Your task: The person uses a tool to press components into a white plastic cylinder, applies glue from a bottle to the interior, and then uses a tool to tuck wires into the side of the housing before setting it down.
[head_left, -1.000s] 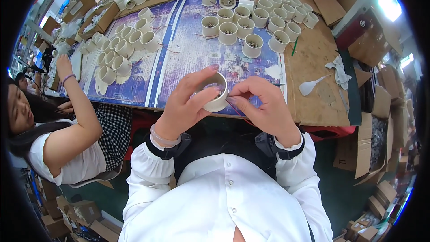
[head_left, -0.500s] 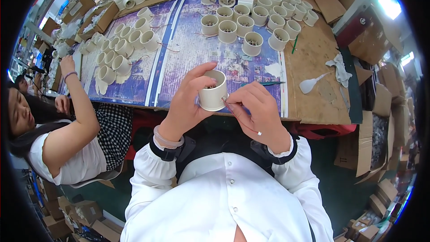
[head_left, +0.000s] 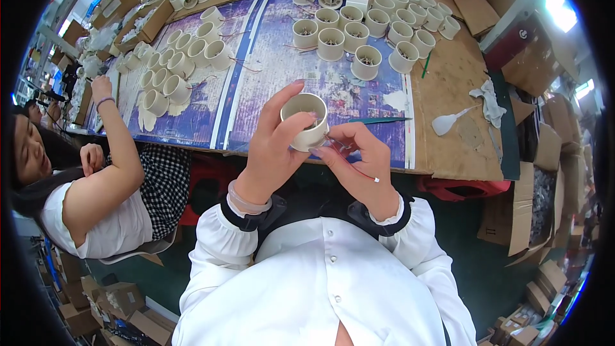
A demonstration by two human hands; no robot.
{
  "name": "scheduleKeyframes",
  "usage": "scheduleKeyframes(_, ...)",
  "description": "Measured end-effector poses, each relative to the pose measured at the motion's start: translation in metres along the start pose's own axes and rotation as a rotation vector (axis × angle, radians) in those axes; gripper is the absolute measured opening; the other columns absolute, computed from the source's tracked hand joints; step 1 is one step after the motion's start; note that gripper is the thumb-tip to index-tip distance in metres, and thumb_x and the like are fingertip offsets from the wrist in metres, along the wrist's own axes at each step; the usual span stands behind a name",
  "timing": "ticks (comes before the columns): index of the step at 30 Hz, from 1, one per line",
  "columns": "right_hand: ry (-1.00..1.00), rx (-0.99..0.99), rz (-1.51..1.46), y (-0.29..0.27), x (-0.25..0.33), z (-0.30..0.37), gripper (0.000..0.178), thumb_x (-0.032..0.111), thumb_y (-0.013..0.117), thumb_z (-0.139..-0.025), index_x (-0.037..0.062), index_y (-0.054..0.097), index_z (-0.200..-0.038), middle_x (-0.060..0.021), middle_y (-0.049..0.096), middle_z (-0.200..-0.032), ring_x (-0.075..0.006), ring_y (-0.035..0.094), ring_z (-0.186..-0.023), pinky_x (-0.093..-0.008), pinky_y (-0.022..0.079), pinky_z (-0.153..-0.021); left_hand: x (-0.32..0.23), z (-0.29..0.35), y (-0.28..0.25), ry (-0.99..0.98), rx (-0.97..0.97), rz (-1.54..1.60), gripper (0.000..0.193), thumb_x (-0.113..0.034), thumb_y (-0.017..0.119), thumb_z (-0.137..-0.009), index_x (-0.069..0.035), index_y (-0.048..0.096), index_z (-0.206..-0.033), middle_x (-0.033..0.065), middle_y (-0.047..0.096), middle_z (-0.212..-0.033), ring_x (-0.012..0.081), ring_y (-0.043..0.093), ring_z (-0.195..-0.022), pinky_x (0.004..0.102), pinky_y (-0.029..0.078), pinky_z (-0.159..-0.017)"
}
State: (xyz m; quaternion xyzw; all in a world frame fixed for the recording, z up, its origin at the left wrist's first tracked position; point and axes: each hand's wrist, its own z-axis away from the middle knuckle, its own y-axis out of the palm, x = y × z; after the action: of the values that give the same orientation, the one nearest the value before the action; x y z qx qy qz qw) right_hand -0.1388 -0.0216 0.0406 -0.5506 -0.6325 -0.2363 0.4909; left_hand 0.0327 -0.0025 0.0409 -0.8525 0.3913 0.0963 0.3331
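Note:
Over the near edge of the table, my left hand (head_left: 271, 144) grips a cream-white cup-shaped housing (head_left: 313, 137), with a finger reaching inside its mouth. The cup's open end is tilted upward, and its inside is partly hidden by the fingers. At the cup's lower right side my right hand (head_left: 365, 165) pinches thin reddish wires (head_left: 362, 172) that come out near the base. A small white connector (head_left: 377, 180) hangs at their end beside the right hand. Behind the hands, several similar cups (head_left: 366, 63) stand on the table with metallic parts inside.
More cups (head_left: 218, 56) with wires stand at the left. A dark green pointed tool (head_left: 381, 119) lies beyond my right hand, with a white teardrop-shaped piece (head_left: 443, 123) and a crumpled cloth (head_left: 490, 106) farther right. A co-worker (head_left: 96, 198) sits at the left. Cardboard boxes (head_left: 522, 208) stand at the right.
The cup is tilted more, and my left finger reaches deeper into it. My right hand has moved slightly left and turned, its fingers now under the cup's lower right side.

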Motion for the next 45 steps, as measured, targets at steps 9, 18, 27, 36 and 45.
scheduleKeyframes(9, -0.088, -0.035, -0.329, 0.005, -0.038, 0.000, 0.017, -0.007, 0.064, -0.084, 0.0017, 0.060, -0.098, -0.0093, 0.066, -0.099, -0.0141, 0.063, -0.085, -0.0252, 0.050, -0.075, -0.010, -0.003, 0.002, -0.122, -0.013, 0.434, 0.059, -0.002, 0.074, -0.072, -0.007, 0.046, -0.124, 0.0229, 0.039, -0.140, 0.0398, 0.048, -0.123, 0.0391, 0.044, -0.097)
scheduleKeyframes(18, -0.102, 0.063, -0.392, -0.004, -0.047, -0.001, 0.019, -0.010, 0.058, -0.087, 0.0021, 0.058, -0.102, -0.0112, 0.062, -0.111, -0.0154, 0.060, -0.098, -0.0265, 0.048, -0.083, -0.006, -0.005, -0.006, -0.167, 0.141, 0.330, 0.065, -0.005, 0.076, -0.074, -0.007, 0.039, -0.127, 0.0223, 0.042, -0.139, 0.0318, 0.049, -0.124, 0.0363, 0.042, -0.099)
scheduleKeyframes(27, -0.194, -0.012, -0.094, -0.006, -0.047, -0.009, 0.017, -0.004, 0.067, -0.082, 0.0047, 0.062, -0.096, -0.0082, 0.061, -0.097, -0.0166, 0.057, -0.083, -0.0252, 0.045, -0.070, -0.007, 0.005, -0.001, -0.344, 0.090, 0.466, 0.064, -0.003, 0.079, -0.072, -0.008, 0.039, -0.121, 0.0173, 0.050, -0.129, 0.0226, 0.054, -0.116, 0.0331, 0.046, -0.094)
scheduleKeyframes(36, -0.388, -0.025, 0.188, -0.004, -0.037, -0.012, 0.022, -0.005, 0.075, -0.071, 0.0070, 0.067, -0.087, -0.0055, 0.058, -0.082, -0.0194, 0.055, -0.071, -0.0281, 0.042, -0.057, -0.001, 0.011, 0.001, -0.617, 0.036, 0.733, 0.062, 0.001, 0.071, -0.077, -0.006, 0.036, -0.127, 0.0122, 0.052, -0.125, 0.0159, 0.053, -0.113, 0.0307, 0.044, -0.095)
scheduleKeyframes(45, -0.372, -0.044, 0.187, -0.001, -0.031, -0.010, 0.024, -0.005, 0.077, -0.067, 0.0076, 0.069, -0.085, -0.0052, 0.058, -0.080, -0.0196, 0.054, -0.070, -0.0280, 0.042, -0.056, 0.000, 0.013, -0.005, -0.654, 0.074, 0.925, 0.067, 0.004, 0.065, -0.075, -0.005, 0.035, -0.135, 0.0079, 0.054, -0.120, 0.0140, 0.053, -0.109, 0.0285, 0.043, -0.094)
